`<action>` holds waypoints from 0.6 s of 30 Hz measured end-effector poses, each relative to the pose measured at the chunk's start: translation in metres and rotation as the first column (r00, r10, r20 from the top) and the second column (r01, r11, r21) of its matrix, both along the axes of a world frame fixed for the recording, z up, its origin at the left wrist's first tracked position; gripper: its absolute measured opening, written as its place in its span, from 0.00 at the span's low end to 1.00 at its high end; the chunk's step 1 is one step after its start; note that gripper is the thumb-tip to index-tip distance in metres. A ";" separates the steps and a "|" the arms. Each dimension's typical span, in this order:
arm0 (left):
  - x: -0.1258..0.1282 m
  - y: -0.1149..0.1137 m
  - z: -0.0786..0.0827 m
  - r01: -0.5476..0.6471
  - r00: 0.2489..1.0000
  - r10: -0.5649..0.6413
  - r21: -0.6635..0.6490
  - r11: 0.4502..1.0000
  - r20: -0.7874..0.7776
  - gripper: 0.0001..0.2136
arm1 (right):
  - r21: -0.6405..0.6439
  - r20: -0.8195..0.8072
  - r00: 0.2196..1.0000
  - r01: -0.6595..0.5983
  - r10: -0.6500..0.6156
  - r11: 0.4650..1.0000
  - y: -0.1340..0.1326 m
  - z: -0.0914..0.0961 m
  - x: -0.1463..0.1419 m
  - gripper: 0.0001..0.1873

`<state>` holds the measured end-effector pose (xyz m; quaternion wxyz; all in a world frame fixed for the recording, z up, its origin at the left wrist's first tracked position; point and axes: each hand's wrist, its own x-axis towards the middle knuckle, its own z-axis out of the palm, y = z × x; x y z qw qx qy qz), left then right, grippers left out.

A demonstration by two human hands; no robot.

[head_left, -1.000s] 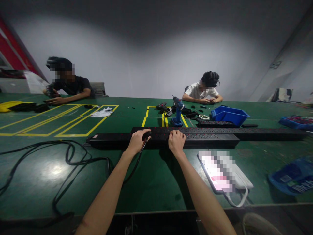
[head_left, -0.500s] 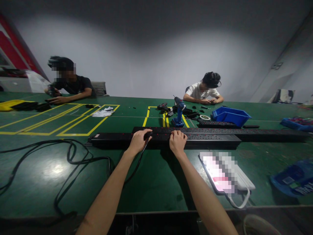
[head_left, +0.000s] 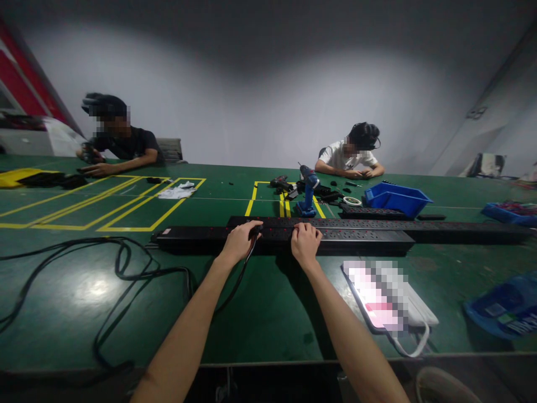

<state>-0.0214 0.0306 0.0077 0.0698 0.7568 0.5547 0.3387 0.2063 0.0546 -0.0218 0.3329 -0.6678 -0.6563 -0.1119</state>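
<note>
My left hand (head_left: 240,240) is closed round a black plug (head_left: 257,229) at the top face of the near black power strip (head_left: 356,240). From the plug a black cord (head_left: 241,274) runs down and passes behind my left forearm. My right hand (head_left: 306,240) grips the same strip a little to the right, its fingers curled over the upper edge. Rows of sockets with small red marks line the strip. Whether the plug's pins sit in a socket is hidden by my left fingers. A longer black power strip (head_left: 453,229) lies directly behind.
A blue cordless drill (head_left: 309,190) stands beyond the strips, left of a blue bin (head_left: 396,198). Coiled black cable (head_left: 126,260) lies at left. A phone (head_left: 369,296), a white strapped object (head_left: 419,308) and a blue bottle (head_left: 503,307) are at right. Two people sit opposite.
</note>
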 end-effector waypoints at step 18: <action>0.007 -0.001 0.000 -0.043 0.999 0.043 -0.007 0.999 0.017 0.17 | -0.047 -0.013 1.000 -0.020 0.019 0.999 -0.006 0.006 -0.001 0.18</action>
